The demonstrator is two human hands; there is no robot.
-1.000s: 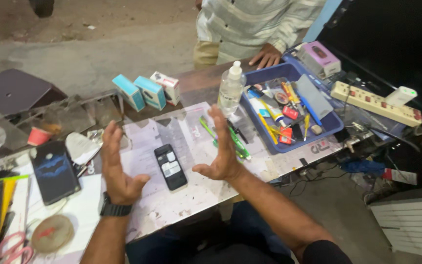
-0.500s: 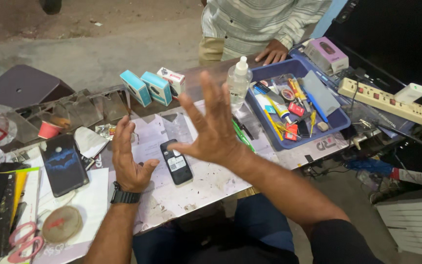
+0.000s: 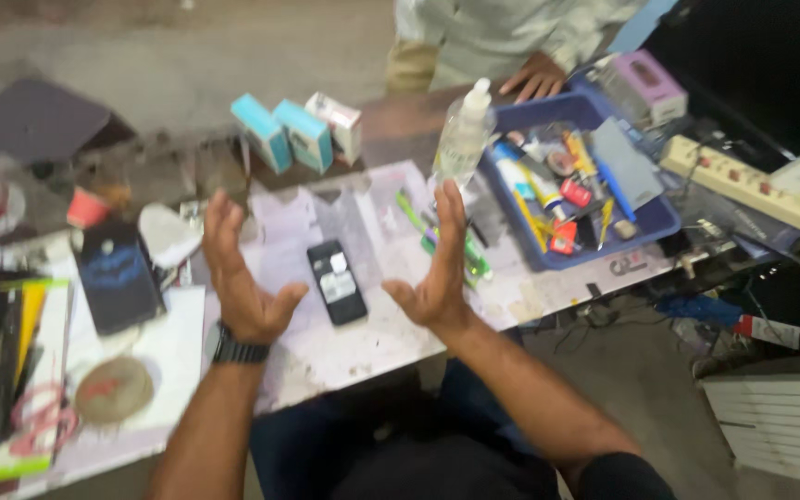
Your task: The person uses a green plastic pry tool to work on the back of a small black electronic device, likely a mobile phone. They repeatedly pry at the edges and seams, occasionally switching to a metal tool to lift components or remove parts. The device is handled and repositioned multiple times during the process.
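Beyond the right hand (image 3: 437, 268), one blue plastic tray (image 3: 659, 222) holds tubes and small tools; three small cardboard boxes (image 3: 303, 134) stand past both hands; one small black phone (image 3: 337, 281) lies between the spread, empty palms; the left hand (image 3: 238, 273) faces it; the right hand has dropped back since before.

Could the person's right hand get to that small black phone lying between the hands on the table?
Probably yes. The right hand is open and empty, raised just right of the black phone, which lies flat on the table with nothing on it or between them.
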